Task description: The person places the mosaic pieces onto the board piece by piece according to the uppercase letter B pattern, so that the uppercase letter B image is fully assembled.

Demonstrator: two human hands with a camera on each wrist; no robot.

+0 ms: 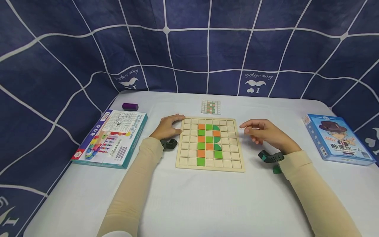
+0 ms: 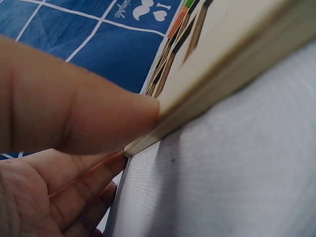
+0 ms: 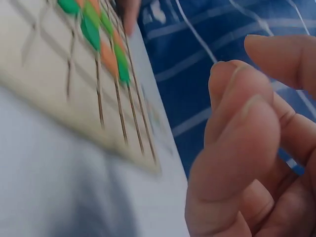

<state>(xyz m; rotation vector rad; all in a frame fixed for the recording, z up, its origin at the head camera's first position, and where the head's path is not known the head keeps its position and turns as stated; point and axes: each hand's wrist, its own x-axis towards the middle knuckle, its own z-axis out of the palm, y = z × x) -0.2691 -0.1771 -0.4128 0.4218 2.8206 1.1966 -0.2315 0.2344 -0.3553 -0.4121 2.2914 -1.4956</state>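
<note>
A wooden grid board (image 1: 190,156) lies flat on the table. Set in its middle columns are orange squares (image 1: 201,153), light green squares (image 1: 201,161) and dark green half-round pieces (image 1: 217,147). At the board's upper left corner rests my left hand (image 1: 168,126); its thumb (image 2: 123,121) touches the side edge and its extended fingers reach the corner. Off the board's right edge hovers my right hand (image 1: 265,131), fingers (image 3: 242,143) loosely bent with nothing between them. A dark green piece (image 1: 277,169) lies on the table beside the right wrist, partly behind the strap.
Behind the board lies a small pattern card (image 1: 211,107) with a coloured grid. A flat boxed toy (image 1: 112,138) is at the left, a purple cylinder (image 1: 130,107) beyond it. On the right sits a blue game box (image 1: 339,140). Dark blue cloth (image 1: 189,49) hangs behind the table.
</note>
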